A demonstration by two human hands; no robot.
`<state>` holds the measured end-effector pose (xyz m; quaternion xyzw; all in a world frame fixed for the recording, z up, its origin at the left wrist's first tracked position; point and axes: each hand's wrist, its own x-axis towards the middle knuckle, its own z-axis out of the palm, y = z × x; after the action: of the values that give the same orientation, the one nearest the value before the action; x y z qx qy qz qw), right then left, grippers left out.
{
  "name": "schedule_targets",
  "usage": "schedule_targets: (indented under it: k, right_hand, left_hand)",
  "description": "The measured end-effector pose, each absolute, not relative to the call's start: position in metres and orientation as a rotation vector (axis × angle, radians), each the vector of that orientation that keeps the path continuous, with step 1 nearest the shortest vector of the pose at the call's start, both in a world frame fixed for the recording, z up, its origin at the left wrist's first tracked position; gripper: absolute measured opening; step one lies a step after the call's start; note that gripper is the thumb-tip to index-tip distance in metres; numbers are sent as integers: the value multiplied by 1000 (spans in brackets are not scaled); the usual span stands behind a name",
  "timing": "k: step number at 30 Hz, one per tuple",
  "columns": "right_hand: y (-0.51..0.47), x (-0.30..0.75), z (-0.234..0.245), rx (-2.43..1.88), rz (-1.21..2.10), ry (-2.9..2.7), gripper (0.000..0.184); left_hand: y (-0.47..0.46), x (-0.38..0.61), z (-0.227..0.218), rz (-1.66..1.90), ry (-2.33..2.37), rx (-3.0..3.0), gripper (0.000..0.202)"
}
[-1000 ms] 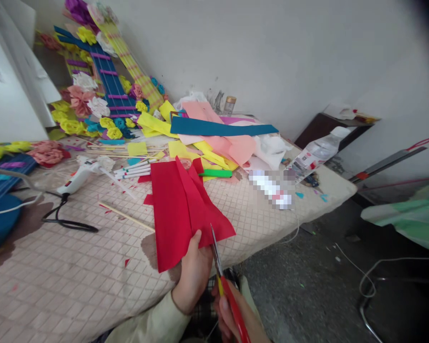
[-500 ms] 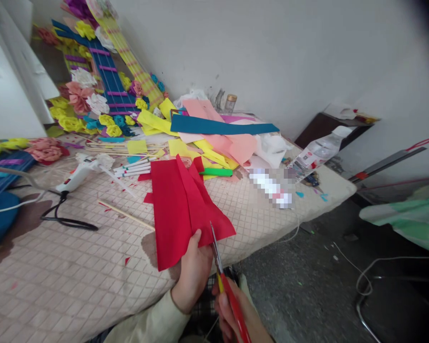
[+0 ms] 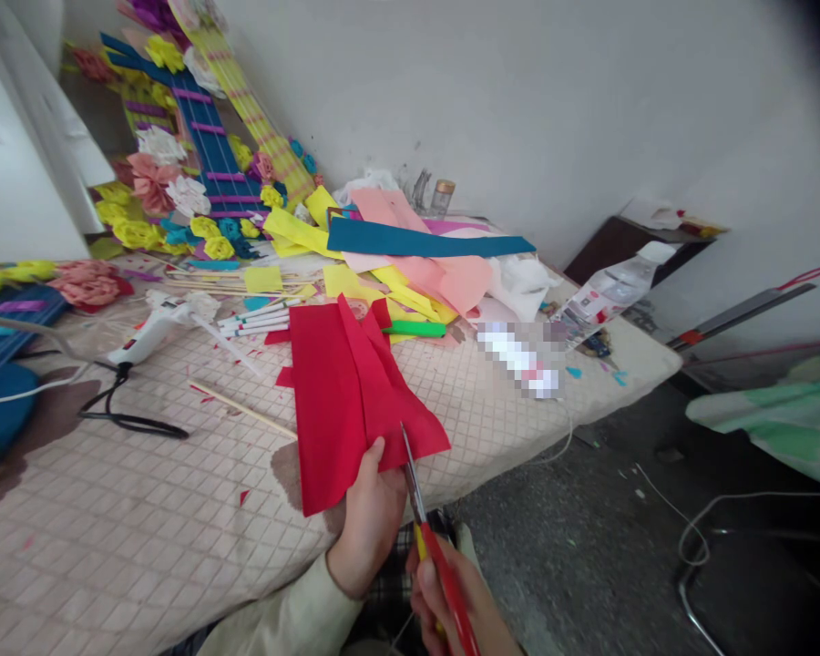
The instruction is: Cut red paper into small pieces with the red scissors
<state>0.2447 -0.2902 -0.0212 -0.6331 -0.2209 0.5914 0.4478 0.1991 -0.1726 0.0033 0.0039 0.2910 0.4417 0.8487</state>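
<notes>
A sheet of red crepe paper or felt (image 3: pixel 328 392), with a folded strip lying over it, hangs near the table's front edge. My left hand (image 3: pixel 373 510) pinches its lower edge, thumb on top and the other fingers underneath. In my right hand (image 3: pixel 461 592) is a pair of scissors (image 3: pixel 444 569) with red and yellow handles. One blade lies over the red sheet just right of my left thumb; the other is mostly hidden below it. Beneath the sheet's upper end, a green marker (image 3: pixel 416 329) and several white pens (image 3: pixel 260 319) stick out.
A glue gun (image 3: pixel 154 330) with a black cord lies at left, near a wooden stick (image 3: pixel 242 407). Coloured paper strips (image 3: pixel 430 239) are heaped at the back, beside flower-decorated paper guitars (image 3: pixel 211 155). A plastic bottle (image 3: pixel 608 287) stands tilted in view at right.
Almost nothing differs. The hands, the scissors and the red sheet keep nearly the same positions, with only a very slight shift of the view.
</notes>
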Motion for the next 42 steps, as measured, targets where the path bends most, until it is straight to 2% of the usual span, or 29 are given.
schedule_targets:
  k: [7, 18, 33, 42]
  right_hand:
    - [-286, 244, -10, -1655, 1511, -603, 63]
    - [-286, 241, -11, -1568, 1550, -494, 64]
    - [-286, 246, -21, -1583, 1493, -696, 58]
    - [-278, 258, -16, -1615, 1480, -842, 55]
  left_hand:
    - [-173, 200, 3, 963, 627, -16, 33]
    - [-173, 199, 2, 949, 601, -20, 39]
    - [-174, 198, 0, 978, 564, 3, 43]
    - [-176, 197, 1, 868, 524, 82, 44]
